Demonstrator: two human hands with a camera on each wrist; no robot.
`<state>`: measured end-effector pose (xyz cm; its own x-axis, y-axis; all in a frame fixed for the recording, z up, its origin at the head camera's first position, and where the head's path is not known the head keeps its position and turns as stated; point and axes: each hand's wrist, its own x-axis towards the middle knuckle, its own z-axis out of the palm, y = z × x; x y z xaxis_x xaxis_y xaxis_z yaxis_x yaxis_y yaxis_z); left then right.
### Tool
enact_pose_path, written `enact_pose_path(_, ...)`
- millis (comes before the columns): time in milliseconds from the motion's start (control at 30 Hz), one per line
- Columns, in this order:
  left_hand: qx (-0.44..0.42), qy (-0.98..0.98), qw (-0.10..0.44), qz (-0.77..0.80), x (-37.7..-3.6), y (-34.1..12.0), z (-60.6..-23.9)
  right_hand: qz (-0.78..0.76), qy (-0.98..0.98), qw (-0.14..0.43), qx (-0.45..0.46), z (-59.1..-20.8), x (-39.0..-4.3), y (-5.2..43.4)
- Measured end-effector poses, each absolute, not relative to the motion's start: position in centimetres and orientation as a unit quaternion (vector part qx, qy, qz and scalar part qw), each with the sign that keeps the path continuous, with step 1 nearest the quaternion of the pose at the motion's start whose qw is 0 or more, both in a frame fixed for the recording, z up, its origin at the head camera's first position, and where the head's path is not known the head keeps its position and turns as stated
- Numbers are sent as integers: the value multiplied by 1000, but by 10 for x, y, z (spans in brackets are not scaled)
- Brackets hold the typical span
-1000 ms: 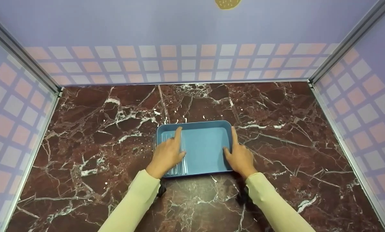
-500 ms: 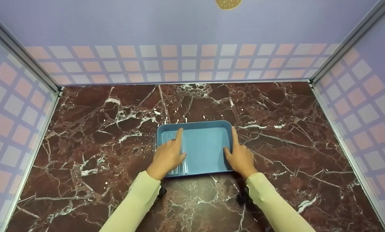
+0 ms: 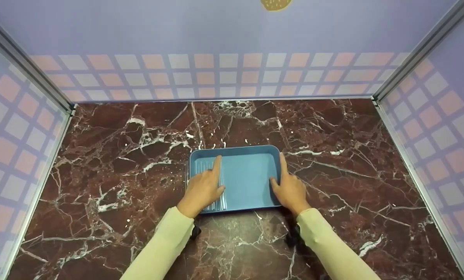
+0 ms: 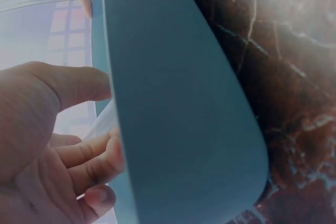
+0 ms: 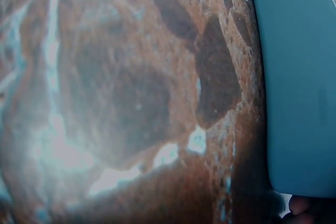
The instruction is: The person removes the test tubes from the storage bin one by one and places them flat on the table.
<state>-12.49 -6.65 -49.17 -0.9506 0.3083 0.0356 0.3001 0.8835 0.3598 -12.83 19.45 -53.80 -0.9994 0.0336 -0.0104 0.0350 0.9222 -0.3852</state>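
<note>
A blue rectangular tray (image 3: pixel 247 181) lies on the marble-patterned tabletop. Across its left end sits a clear ribbed plastic piece (image 3: pixel 204 165), whose full shape is hidden. Over that piece, my left hand (image 3: pixel 201 190) points its index finger forward; its thumb and curled fingers (image 4: pixel 86 169) appear to pinch the piece in the left wrist view. At the tray's right wall my right hand (image 3: pixel 292 191) grips the rim, thumb inside and index finger along the outside. In the right wrist view only a bit of its fingers (image 5: pixel 302 205) shows below the tray wall.
The dark red marbled tabletop (image 3: pixel 115 186) reaches all around the tray. A back wall (image 3: pixel 232 39) with pink and white squares and two side walls enclose it. A dark object shows at each wrist.
My left hand has shifted very slightly right and toward me over the clear piece. The tray and my right hand look the same.
</note>
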Motion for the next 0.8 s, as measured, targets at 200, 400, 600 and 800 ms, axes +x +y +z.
enact_pose_path(200, 173, 970, -9, 173, -124, -66, -494, -193, 981, 12, 18, -537, -128, 194)
enact_pose_path(400, 173, 969, -8, 174, -123, -66, -493, -190, 981, 13, 19, -537, -128, 194)
enact_pose_path(600, 176, 968, -17, 177, -122, -65, -494, -193, 981, 11, 22, -537, -128, 194)
enact_pose_path(800, 182, 968, -22, 173, -122, -65, -493, -195, 981, 7, 22, -537, -129, 194)
